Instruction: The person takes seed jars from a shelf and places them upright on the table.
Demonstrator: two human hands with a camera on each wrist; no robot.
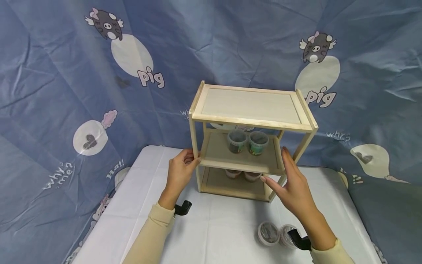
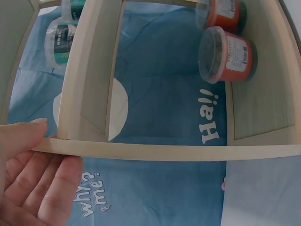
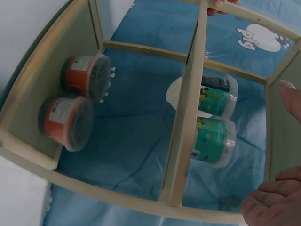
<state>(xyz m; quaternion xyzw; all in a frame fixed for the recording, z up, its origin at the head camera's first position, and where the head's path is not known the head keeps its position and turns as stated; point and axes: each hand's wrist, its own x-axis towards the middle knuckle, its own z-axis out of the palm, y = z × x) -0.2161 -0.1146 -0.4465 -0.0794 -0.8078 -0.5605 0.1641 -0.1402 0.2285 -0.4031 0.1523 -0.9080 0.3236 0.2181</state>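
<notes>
Blue cloth (image 1: 230,44) hung behind white table (image 1: 230,234); wooden shelf (image 1: 250,104) set on top, tubs (image 1: 258,146) held on lower tiers. Left front post (image 1: 193,134) pinched by left hand (image 1: 179,168); right hand (image 1: 294,187) held spread near shelf's right side.

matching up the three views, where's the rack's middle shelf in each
Head: middle shelf, just right of centre.
Left wrist: middle shelf, turned on end, upper left.
Right wrist: middle shelf, turned on end, right of centre.
Shared landmark: the green-labelled cups on it.
</notes>
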